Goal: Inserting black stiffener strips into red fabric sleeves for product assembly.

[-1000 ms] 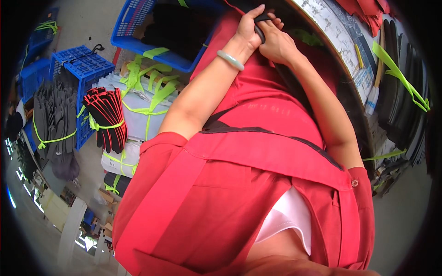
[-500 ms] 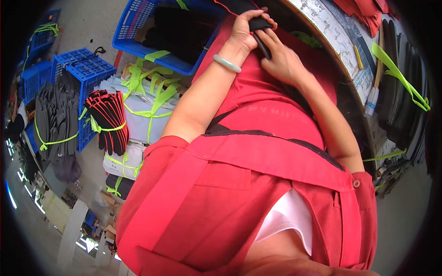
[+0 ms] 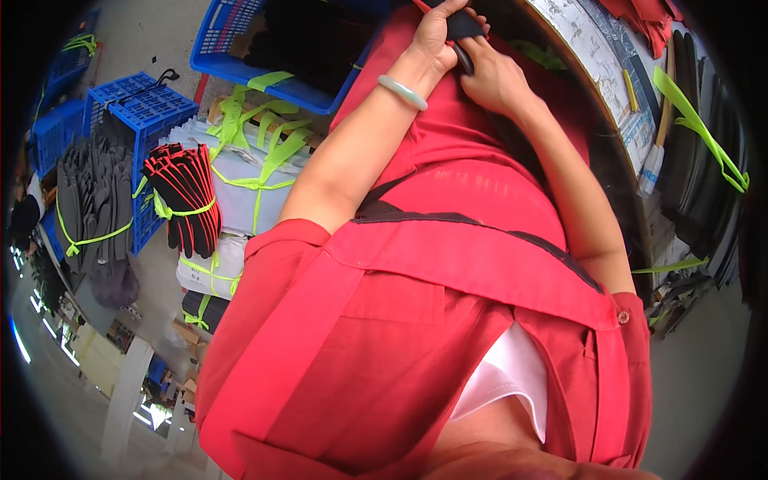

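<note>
Near the top edge, my left hand (image 3: 436, 36) has its fingers closed round a black cloth piece (image 3: 466, 26) with red edging; part of the cloth is cut off by the frame. A pale green bangle (image 3: 403, 93) circles my left wrist. Just right of it, my right hand (image 3: 498, 78) reaches up under the cloth, its fingertips at the cloth's lower edge. A smooth dark rod-like thing (image 3: 463, 61) shows between the two hands, beside the right fingers; most of it is hidden. Whether the right hand grips cloth or rod does not show.
A blue crate (image 3: 308, 96) holding dark pieces stands at upper left. Below are tied white packages (image 3: 244, 168), a bundle of black-and-red gloves (image 3: 186, 196) and a grey bundle (image 3: 92, 196). A worn white tabletop (image 3: 580, 56) curves along the right, near dark strips (image 3: 696, 152).
Both hands have shifted slightly upward in the picture with the black cloth. My left fingers have moved over the cloth, and more of its red edge shows. The view has shifted a little.
</note>
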`<state>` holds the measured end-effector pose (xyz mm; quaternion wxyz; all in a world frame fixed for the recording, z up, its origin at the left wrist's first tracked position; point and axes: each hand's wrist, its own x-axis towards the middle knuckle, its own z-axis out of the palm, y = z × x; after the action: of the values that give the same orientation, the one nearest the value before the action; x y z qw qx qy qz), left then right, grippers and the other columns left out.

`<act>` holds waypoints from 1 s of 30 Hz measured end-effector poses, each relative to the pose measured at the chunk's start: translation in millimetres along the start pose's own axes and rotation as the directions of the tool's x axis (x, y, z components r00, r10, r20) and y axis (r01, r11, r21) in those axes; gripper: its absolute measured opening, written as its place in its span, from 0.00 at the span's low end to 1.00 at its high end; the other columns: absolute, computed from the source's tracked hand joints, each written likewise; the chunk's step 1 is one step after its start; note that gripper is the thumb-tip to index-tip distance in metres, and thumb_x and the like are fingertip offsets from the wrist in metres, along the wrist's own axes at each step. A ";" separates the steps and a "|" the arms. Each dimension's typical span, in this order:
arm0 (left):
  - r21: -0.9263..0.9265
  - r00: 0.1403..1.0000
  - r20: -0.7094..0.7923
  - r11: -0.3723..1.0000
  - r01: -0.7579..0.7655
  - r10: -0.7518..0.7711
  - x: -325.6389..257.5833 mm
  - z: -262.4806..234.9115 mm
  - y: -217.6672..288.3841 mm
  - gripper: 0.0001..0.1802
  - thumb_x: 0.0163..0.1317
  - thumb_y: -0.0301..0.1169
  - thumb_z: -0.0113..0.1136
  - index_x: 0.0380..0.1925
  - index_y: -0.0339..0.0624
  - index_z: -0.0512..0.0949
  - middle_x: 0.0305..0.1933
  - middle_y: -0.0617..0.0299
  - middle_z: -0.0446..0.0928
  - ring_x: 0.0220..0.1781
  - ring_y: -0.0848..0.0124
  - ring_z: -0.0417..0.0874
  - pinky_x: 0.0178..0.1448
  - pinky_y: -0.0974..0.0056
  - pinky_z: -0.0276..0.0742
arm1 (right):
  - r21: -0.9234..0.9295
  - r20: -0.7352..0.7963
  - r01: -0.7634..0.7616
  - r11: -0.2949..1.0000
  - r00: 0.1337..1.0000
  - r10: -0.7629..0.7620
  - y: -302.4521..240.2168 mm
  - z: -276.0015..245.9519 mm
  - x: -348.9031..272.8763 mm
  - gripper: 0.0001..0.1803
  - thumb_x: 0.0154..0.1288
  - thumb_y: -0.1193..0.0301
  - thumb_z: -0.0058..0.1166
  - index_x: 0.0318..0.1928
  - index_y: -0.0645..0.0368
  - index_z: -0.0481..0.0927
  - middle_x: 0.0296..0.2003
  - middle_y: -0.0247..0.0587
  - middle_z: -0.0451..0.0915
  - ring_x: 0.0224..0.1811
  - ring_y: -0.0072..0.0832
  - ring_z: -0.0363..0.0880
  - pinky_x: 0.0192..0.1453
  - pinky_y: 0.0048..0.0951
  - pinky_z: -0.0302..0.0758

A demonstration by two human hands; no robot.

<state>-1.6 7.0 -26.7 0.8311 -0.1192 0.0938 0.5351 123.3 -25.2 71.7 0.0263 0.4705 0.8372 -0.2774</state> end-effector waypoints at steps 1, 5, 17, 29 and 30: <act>0.008 0.991 -0.112 0.997 -0.079 0.079 5.8 7.1 -5.0 0.08 0.62 0.33 0.63 0.29 0.41 0.76 0.24 0.57 0.79 0.28 0.61 0.82 0.44 0.56 0.83 | -0.001 0.082 -0.070 0.998 0.994 0.070 0.4 -6.2 15.1 0.25 0.52 0.68 0.51 0.53 0.55 0.70 0.53 0.50 0.76 0.45 0.54 0.79 0.48 0.50 0.76; 0.147 0.973 -0.154 0.978 -0.148 0.171 0.5 12.8 -8.1 0.09 0.57 0.27 0.60 0.36 0.35 0.74 0.27 0.55 0.76 0.32 0.60 0.79 0.47 0.49 0.80 | -0.022 0.122 -0.056 0.998 0.991 0.058 -3.3 -9.1 8.9 0.26 0.53 0.68 0.48 0.55 0.57 0.71 0.52 0.55 0.76 0.47 0.53 0.80 0.51 0.50 0.77; -0.046 0.992 -0.119 0.998 -0.048 0.042 -7.3 12.0 -7.1 0.14 0.65 0.37 0.56 0.32 0.37 0.79 0.36 0.53 0.83 0.44 0.55 0.84 0.53 0.48 0.81 | -0.062 0.039 0.011 0.998 0.999 -0.009 0.9 -11.2 -4.5 0.28 0.53 0.71 0.49 0.59 0.50 0.70 0.57 0.46 0.75 0.47 0.51 0.81 0.50 0.49 0.79; 0.011 0.988 -0.093 0.993 -0.119 0.120 -5.0 16.2 -4.2 0.08 0.60 0.31 0.60 0.33 0.38 0.75 0.27 0.57 0.77 0.30 0.62 0.79 0.44 0.54 0.80 | 0.036 -0.021 0.017 0.999 1.000 -0.016 -4.2 -6.1 -28.0 0.35 0.49 0.69 0.52 0.63 0.46 0.66 0.62 0.44 0.68 0.45 0.54 0.80 0.48 0.50 0.78; -0.016 0.991 -0.098 0.996 -0.090 0.088 -6.4 21.7 -10.6 0.08 0.62 0.33 0.60 0.30 0.40 0.76 0.26 0.58 0.78 0.28 0.64 0.79 0.41 0.60 0.81 | 0.031 -0.033 -0.014 0.999 0.999 0.015 -1.0 -5.8 -29.9 0.34 0.50 0.70 0.52 0.62 0.46 0.67 0.62 0.43 0.68 0.44 0.54 0.80 0.47 0.51 0.78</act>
<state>6.1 3.8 -3.1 0.7996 -0.1491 0.1339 0.5661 140.3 -45.9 86.1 0.0070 0.4814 0.8298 -0.2823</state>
